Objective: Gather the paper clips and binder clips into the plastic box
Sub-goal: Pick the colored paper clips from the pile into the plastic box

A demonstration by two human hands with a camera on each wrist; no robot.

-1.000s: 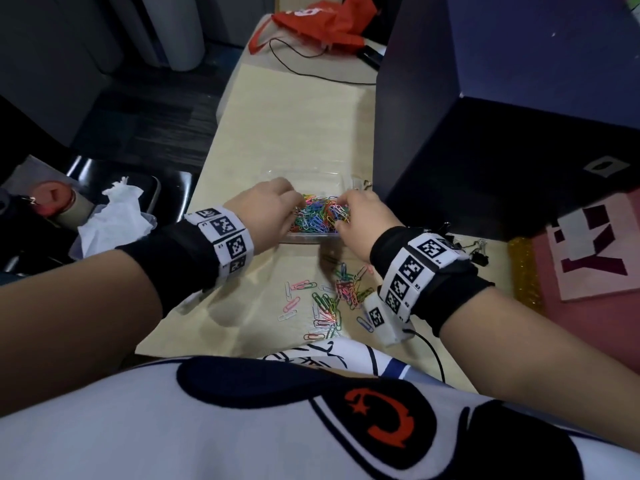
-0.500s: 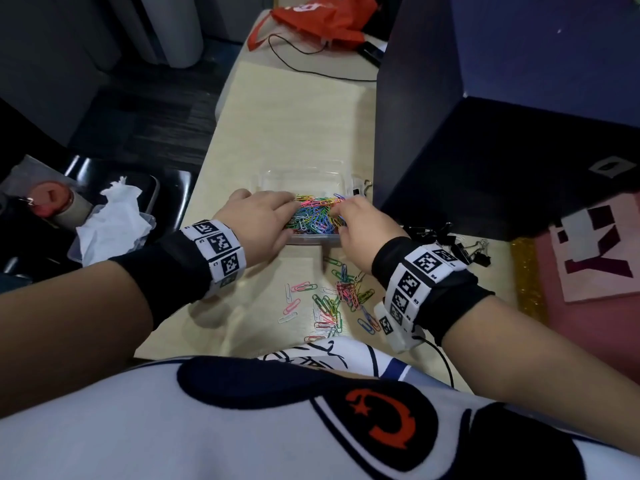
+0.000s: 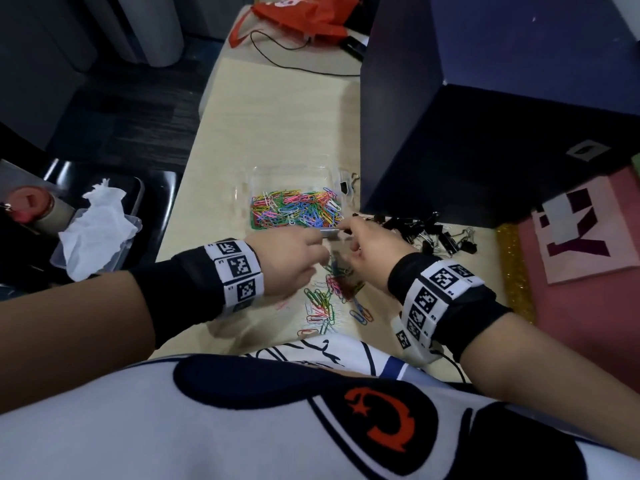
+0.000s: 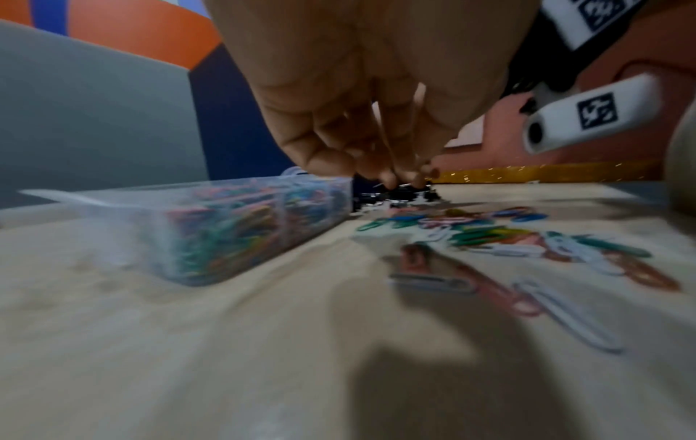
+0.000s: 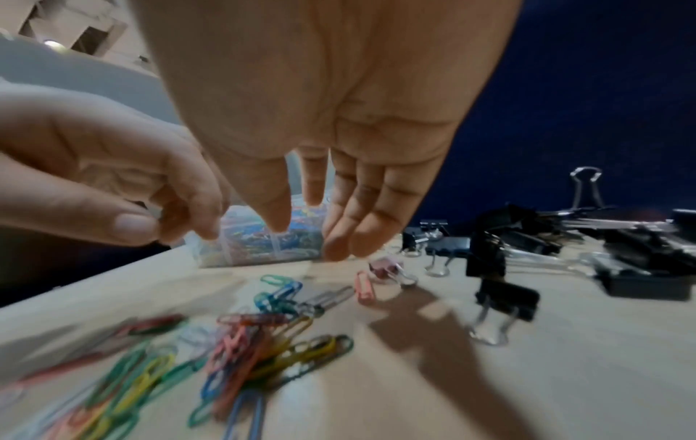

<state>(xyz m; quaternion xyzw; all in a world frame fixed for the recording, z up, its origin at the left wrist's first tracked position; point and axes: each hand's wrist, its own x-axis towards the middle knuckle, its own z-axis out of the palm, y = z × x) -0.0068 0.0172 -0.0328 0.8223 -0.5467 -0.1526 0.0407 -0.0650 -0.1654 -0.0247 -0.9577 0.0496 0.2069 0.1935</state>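
Note:
A clear plastic box holds a heap of coloured paper clips. More loose paper clips lie on the table between the box and me. A pile of black binder clips sits right of the box; one stands apart. My left hand hovers over the loose clips with fingers loosely curled and nothing in them. My right hand hangs beside it, fingers straight and pointing down, empty.
A big dark blue box stands right behind the binder clips. A small binder clip lies by the box's right wall. A red bag and black cable lie far back. The table's left edge drops to a tissue tray.
Both hands have drawn back from over the plastic box towards me and now hang above the loose clips. The clips in the box are uncovered.

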